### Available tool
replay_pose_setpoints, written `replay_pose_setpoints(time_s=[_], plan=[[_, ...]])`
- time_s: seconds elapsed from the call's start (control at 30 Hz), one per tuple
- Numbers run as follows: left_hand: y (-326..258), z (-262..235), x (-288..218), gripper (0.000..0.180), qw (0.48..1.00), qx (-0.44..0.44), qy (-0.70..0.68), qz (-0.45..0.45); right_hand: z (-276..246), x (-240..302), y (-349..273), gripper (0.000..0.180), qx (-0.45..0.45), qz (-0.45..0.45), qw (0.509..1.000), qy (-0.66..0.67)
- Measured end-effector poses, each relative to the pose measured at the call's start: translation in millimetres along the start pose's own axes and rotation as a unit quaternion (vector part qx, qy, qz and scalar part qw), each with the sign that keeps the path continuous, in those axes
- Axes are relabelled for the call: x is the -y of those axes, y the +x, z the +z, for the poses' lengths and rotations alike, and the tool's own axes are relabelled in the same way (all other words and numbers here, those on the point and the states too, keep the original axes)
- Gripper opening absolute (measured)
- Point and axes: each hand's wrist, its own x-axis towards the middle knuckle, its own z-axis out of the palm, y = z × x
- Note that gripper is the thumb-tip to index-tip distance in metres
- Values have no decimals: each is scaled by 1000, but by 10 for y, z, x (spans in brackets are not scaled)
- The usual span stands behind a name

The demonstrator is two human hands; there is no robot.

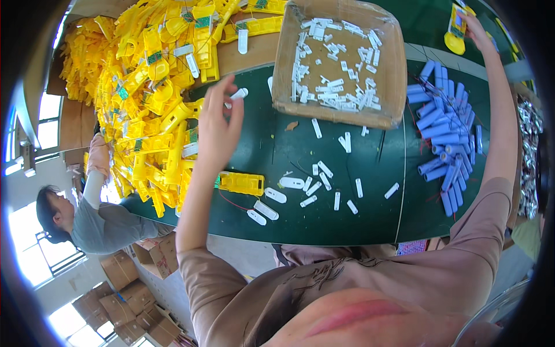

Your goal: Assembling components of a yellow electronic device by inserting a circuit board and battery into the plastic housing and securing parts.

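Observation:
My left hand [219, 130] is raised over the left part of the green table, thumb and fingers apart. A small white rounded plastic piece [239, 94] shows in the gap by its fingertips; I cannot tell whether they touch it. At the far right my right arm is stretched out, and my right hand [477, 33] grips a yellow plastic casing [455, 34] with a round end. Beside my left forearm lie a yellow casing [243, 183] with a green circuit board and several white oval covers [276, 195]. Small white strips [325, 169] are scattered in the middle.
A cardboard box [280, 87] holding many small white parts stands at the far middle. Yellow casings [165, 124] with wires and boards are heaped on the left. Blue cylindrical cells [445, 130] with wires lie piled on the right. Another person [98, 214] works at the left.

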Motion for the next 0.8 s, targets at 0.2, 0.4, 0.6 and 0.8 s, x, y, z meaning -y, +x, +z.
replay_pose_setpoints(time_s=[0.2,0.4,0.6,0.8], plan=[[1084,157,512,38,924,20,311,221,1200,-208,103,64,6,-37,990,-140],[1730,347,668,43,870,142,429,199,1271,687,-764,63,-45,-55,924,-375],[1613,-197,605,48,965,-64,210,140,1322,1048,-1317,48,-264,-341,805,-407],[987,-732,101,34,962,-172,-179,114,2527,1790,-2559,29,23,-459,879,-123]])
